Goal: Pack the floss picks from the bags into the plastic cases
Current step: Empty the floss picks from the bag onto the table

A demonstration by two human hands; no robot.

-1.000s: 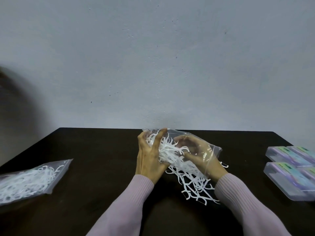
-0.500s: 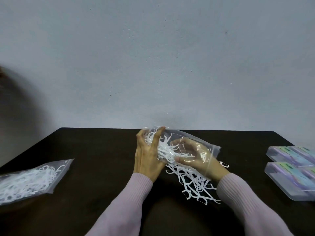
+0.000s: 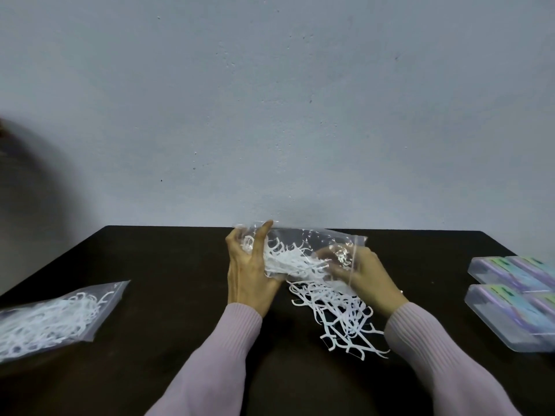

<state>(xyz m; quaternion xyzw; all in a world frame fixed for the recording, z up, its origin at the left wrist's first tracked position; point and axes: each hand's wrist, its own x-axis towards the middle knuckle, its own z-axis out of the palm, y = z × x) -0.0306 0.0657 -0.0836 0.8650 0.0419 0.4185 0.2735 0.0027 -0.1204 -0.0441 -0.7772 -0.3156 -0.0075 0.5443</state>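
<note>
A clear plastic bag [image 3: 312, 244] of white floss picks is held above the dark table [image 3: 168, 265] at its middle. My left hand [image 3: 247, 271] grips the bag's closed end. My right hand [image 3: 365, 274] reaches into the bag's open end, its fingers curled on picks inside. A loose pile of floss picks [image 3: 339, 313] lies on the table under and in front of the bag. Clear plastic cases [image 3: 510, 292] with purple and green labels sit at the right edge.
A second sealed bag of floss picks [image 3: 57, 316] lies at the table's left side. A grey wall [image 3: 270, 115] rises right behind the table's far edge. A dark blurred shape shows at the far left.
The bag has tipped flatter and stretched out sideways. My right hand has slid toward the bag's mouth, and the pile on the table has grown a little.
</note>
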